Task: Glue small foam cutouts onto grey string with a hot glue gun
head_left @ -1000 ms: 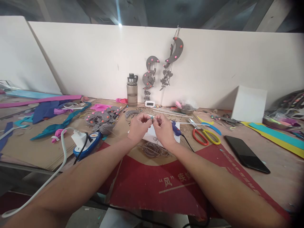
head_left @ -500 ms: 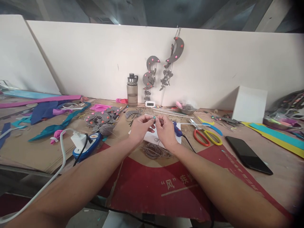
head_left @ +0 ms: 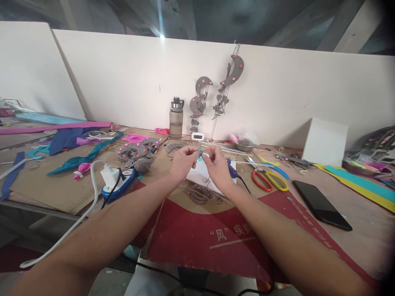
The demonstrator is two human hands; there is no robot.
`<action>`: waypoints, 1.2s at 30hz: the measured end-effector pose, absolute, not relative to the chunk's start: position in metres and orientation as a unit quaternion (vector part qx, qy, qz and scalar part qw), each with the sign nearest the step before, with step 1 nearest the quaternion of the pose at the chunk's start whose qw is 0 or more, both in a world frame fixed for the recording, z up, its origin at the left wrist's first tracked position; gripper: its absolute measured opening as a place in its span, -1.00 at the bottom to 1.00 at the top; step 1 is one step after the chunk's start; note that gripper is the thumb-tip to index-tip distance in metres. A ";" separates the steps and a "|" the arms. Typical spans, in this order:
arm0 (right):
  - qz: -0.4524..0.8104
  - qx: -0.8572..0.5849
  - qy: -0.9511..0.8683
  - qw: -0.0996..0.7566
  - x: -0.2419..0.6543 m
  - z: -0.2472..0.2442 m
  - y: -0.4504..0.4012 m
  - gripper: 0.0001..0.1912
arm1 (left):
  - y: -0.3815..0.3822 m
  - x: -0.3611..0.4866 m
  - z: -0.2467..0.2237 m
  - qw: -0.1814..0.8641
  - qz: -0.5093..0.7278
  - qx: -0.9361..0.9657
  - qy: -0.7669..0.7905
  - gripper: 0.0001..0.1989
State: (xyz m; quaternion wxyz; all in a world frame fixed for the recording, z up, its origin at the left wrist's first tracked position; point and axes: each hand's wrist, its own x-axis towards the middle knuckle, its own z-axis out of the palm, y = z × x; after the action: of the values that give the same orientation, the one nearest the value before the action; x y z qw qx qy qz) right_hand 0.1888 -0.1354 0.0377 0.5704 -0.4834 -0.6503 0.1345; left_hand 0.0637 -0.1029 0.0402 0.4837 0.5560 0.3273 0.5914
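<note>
Hands at perhaps looped teal piece

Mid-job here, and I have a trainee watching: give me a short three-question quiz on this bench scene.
1. True or false: the phone lies to the right of the scissors.
2. Choose: the bottle is A) lying flat; B) standing upright; C) held in a hand.
3. Fill in the colour: the left hand holds a small ____ piece, close to the right hand.

Key: 1. True; 2. B; 3. green
</note>
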 end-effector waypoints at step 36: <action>0.030 -0.528 -0.742 0.412 0.202 0.044 -0.132 -0.73 | -0.087 0.058 0.030 0.448 0.555 0.593 0.372 -0.91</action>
State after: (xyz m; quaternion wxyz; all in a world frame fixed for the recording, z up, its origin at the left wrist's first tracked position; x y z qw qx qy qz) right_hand 0.2023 -0.1325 0.0443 0.4119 -0.5281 -0.7420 0.0302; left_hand 0.0582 -0.0875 0.0299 0.4483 0.5934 0.3723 0.5553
